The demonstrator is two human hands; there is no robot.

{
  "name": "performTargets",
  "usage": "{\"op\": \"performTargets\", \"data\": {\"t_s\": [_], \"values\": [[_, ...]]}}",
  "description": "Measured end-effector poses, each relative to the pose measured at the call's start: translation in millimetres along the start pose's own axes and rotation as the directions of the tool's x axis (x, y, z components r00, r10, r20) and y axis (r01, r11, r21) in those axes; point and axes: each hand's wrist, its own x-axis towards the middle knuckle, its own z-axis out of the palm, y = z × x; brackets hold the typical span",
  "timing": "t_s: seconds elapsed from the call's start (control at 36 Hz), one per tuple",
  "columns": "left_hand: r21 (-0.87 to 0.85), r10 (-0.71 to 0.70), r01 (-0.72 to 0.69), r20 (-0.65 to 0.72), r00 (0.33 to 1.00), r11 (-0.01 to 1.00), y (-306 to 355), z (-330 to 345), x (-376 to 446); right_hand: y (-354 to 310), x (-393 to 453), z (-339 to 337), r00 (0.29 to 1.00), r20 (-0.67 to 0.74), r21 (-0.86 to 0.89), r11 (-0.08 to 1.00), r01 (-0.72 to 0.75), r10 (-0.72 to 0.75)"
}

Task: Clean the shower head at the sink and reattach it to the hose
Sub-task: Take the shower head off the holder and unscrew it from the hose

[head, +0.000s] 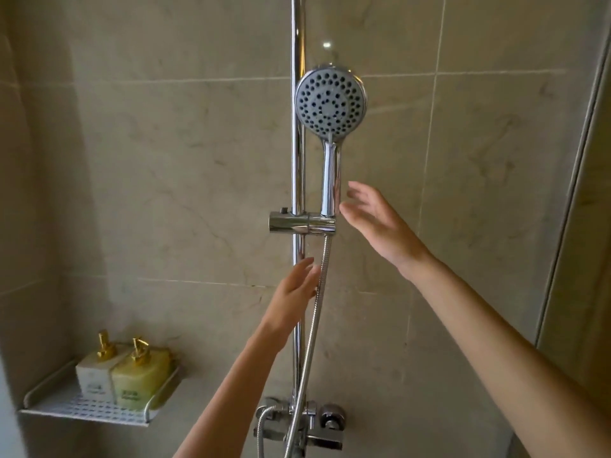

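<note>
The shower head [331,104] is seated upright in the holder [302,223] on the rail [298,153], w/ the hose [319,292] attached below. Both hands are open, gripping nothing: right hand [373,223] just beside the chrome handle, left hand [294,292] at the hose. Handle is judged rigid, light, slippery; best gripped mid-handle. Labels on 2 bottles [122,375] can't be read.
</note>
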Motion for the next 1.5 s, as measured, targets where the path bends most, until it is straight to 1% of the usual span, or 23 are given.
{"op": "performTargets", "data": {"t_s": [0.06,0.11,0.17,0.22,0.31,0.42,0.67,0.94,1.06,1.22,1.33,1.5], "values": [[0.017,0.001,-0.001,0.025,1.000,1.000,1.3,1.3,6.0,-7.6,12.9,-0.9,1.000,0.004,0.043,0.999,-0.002,0.002],[0.012,-0.005,0.004,0.056,0.998,1.000,2.5,1.4,13.0,-16.6,23.6,-3.4,0.999,0.037,0.131,0.991,-0.031,0.026],[-0.029,-0.021,0.023,0.080,0.997,0.999,4.0,1.3,19.7,-22.0,33.4,-7.6,0.996,0.067,0.210,0.975,-0.071,0.058],[-0.066,-0.028,0.034,0.097,0.995,0.997,4.9,1.1,25.2,-25.7,41.4,-10.5,0.995,0.075,0.248,0.965,-0.090,0.073],[-0.076,-0.031,0.040,0.120,0.992,0.996,5.3,1.9,29.4,-27.1,49.8,-10.8,0.993,0.085,0.248,0.964,-0.095,0.076],[-0.047,-0.046,0.054,0.150,0.988,0.997,1.4,2.7,32.6,-25.2,56.6,-9.9,0.991,0.097,0.216,0.971,-0.107,0.087],[-0.053,-0.050,0.060,0.171,0.984,0.997,2.3,1.6,38.0,-19.8,67.9,-5.1,0.996,0.024,0.280,0.956,-0.085,0.081],[-0.074,-0.032,0.046,0.176,0.984,0.996,11.9,5.2,42.5,-28.4,74.7,-5.6,0.994,0.017,0.233,0.966,-0.109,0.108],[-0.116,-0.010,0.028,0.153,0.988,0.993,15.0,5.5,44.8,-35.7,76.6,-5.2,0.995,0.003,0.251,0.963,-0.096,0.098],[-0.188,0.039,-0.022,0.084,0.996,0.982,17.3,9.8,47.3,-47.1,77.6,-8.7,0.998,-0.026,0.212,0.976,-0.052,0.059],[-0.204,0.046,-0.038,0.037,0.998,0.978,18.5,14.5,48.3,-51.1,77.1,-10.8,0.998,-0.050,0.189,0.982,-0.020,0.030],[-0.247,0.040,-0.030,0.038,0.998,0.969,21.0,19.2,45.7,-52.4,73.0,-16.0,0.997,-0.070,0.169,0.985,-0.031,0.043]]}}
